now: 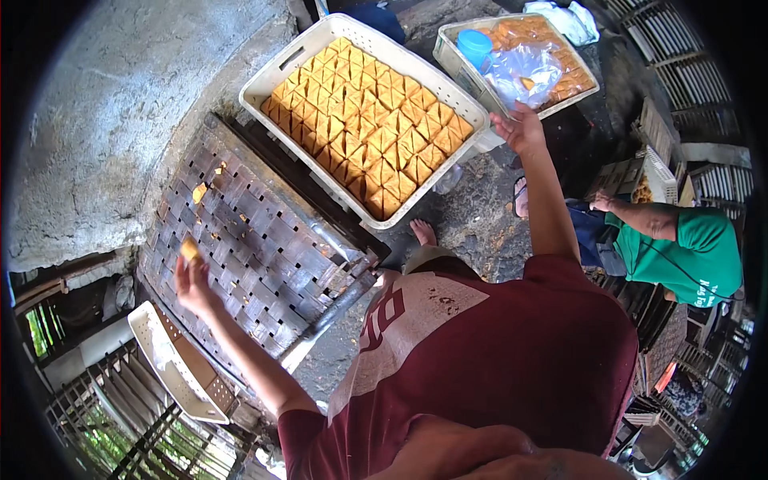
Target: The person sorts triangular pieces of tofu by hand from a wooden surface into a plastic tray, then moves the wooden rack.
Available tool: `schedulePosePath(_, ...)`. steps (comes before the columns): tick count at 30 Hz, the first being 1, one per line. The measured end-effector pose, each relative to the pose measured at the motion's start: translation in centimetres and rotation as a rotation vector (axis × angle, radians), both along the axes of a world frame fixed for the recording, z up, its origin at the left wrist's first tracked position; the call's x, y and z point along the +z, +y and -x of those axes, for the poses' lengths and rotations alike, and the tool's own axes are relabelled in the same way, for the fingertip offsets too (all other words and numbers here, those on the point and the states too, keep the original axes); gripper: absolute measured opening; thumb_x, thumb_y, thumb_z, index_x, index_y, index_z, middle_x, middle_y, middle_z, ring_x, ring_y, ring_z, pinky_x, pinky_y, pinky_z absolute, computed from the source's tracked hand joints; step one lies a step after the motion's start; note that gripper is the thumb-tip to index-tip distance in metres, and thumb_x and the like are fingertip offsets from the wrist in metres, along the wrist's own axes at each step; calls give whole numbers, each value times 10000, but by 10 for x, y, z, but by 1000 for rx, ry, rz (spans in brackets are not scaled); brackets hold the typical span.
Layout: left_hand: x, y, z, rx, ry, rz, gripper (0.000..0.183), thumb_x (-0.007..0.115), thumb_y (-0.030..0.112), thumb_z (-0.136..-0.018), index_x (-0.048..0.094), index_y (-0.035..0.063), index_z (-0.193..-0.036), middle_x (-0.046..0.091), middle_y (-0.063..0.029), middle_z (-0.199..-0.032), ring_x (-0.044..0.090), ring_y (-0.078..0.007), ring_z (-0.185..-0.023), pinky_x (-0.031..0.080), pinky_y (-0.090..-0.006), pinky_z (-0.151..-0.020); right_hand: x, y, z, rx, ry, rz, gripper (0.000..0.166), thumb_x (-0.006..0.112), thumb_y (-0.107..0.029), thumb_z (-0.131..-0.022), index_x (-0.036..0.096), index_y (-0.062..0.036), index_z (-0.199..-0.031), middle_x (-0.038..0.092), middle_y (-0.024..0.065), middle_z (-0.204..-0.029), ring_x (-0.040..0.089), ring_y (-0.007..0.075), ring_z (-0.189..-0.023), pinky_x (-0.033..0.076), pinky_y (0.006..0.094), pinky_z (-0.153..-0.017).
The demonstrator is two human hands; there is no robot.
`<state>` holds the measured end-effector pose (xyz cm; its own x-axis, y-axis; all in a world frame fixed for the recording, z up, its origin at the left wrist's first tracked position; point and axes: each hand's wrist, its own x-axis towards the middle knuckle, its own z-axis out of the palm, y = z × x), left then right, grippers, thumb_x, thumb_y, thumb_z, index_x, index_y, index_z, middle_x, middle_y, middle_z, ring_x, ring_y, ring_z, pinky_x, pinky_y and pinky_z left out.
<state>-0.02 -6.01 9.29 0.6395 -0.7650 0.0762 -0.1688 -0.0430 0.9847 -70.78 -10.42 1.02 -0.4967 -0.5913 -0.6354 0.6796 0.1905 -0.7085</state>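
My left hand is over the woven rack, and its fingertips hold a small yellow piece of tofu or similar food. Crumbs and a larger yellow scrap lie on the dark woven tray. A white plastic crate stands beyond it, filled with closely packed, golden triangular pieces. My right hand is raised with spread fingers beside a second crate. That crate has brown pieces, a blue plastic mug and a clear plastic bag in it.
A person in a green shirt stands at the right, near a small crate of food. A rough concrete wall rises on the left. Another pale crate sits at the lower left. A white bag lies behind the second crate.
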Motion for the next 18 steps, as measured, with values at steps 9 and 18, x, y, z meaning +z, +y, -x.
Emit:
schedulePosePath(9,3,3,291,-610,16,-107,463,702,-37,-881,551,-51,-1318,721,-139,-1023,701,-208,-941,582,-321,-847,25,33,-131,925,-72,267,460,534,-395,-1026,561,-30,-1304,713,161,-1012,704,216,-838,578,352,-747)
schedulePosePath(18,12,36,355,-638,-243,-195,596,762,44,-875,504,-4,-1409,661,-125,-1252,668,-199,-1071,534,-349,-972,4,-6,-150,1245,732,476,557,712,-190,-924,486,-11,-1401,666,156,-1118,670,221,-970,545,307,-737)
